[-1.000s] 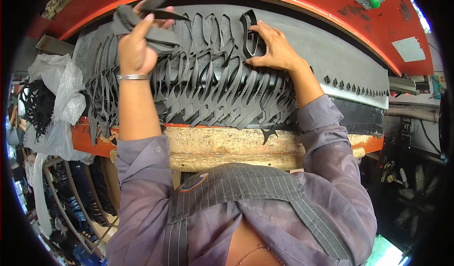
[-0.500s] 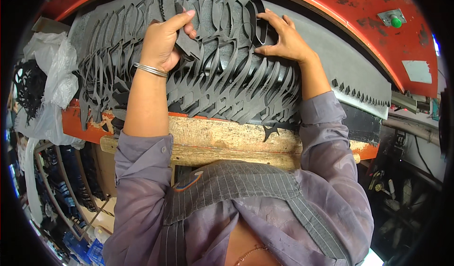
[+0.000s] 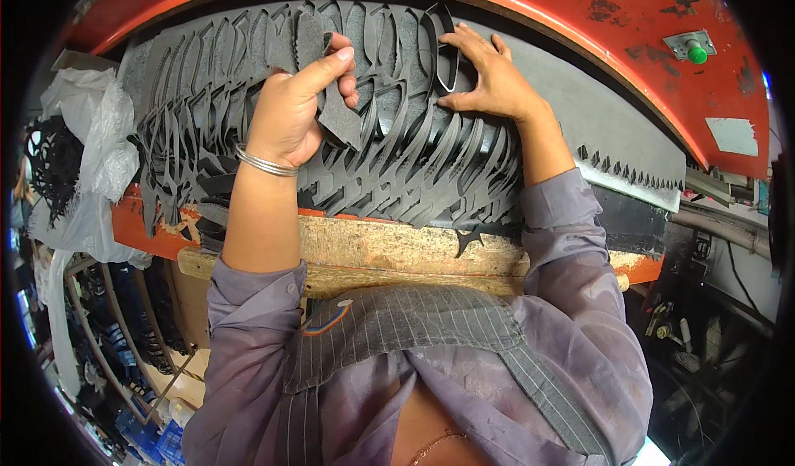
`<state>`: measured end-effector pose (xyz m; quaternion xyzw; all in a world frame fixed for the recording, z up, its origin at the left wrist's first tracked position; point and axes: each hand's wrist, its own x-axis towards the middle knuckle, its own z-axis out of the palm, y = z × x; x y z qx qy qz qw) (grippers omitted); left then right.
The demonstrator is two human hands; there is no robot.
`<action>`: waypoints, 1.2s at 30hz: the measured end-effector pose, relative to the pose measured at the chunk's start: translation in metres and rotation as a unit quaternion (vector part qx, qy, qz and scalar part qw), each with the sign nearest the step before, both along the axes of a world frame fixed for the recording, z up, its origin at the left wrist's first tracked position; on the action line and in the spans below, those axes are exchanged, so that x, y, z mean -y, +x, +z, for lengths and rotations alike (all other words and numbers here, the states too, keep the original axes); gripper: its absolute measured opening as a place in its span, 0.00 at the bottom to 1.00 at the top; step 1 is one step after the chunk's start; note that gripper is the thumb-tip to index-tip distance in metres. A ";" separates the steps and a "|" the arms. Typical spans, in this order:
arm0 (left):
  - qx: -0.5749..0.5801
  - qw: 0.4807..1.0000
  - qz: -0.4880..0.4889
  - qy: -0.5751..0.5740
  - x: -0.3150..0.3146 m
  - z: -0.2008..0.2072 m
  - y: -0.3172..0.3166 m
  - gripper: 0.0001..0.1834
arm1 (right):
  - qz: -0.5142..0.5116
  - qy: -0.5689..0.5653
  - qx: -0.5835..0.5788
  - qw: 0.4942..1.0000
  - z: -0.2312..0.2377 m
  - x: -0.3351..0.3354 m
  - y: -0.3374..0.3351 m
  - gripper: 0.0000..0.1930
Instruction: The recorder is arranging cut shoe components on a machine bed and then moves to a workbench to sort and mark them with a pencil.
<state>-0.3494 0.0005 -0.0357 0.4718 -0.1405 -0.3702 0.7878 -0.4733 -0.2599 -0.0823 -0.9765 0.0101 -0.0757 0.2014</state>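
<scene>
My left hand [image 3: 296, 110] is closed around a small bundle of cut grey felt-like pieces [image 3: 340, 122], whose ends stick out above and below the fist. The hand is raised over the slashed waste web [image 3: 389, 180] of grey sheet material. Thumb and fingers of my right hand [image 3: 499, 75] grip a narrow, dark metal cutting die [image 3: 448, 77], shaped like a long loop. The die stands at the border between the cut-out part and the uncut grey sheet [image 3: 596, 139]. My palm hides some of the sheet beneath.
An orange-red machine beam [image 3: 530, 2] with a green button [image 3: 697, 55] arches across the far side. A worn wooden ledge [image 3: 406, 247] runs along the near edge, with a small dark offcut [image 3: 469, 242] on it. White plastic bags [image 3: 103, 127] hang at left.
My left hand has come slightly nearer and to the right, turning the bundle so its flat faces show. My right hand stays on the die, nearly in place.
</scene>
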 end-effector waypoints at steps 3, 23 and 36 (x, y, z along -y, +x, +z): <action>0.011 1.000 0.005 -0.002 0.008 0.003 -0.003 0.11 | -0.009 -0.023 -0.019 1.000 0.003 -0.002 0.001 0.48; 0.737 0.571 0.358 -0.044 0.017 0.127 -0.028 0.09 | -0.520 -0.185 0.614 0.564 0.198 0.053 -0.143 0.37; 0.352 0.857 0.297 0.231 -0.205 0.067 0.001 0.12 | -0.158 0.042 0.238 0.957 0.018 -0.166 -0.223 0.22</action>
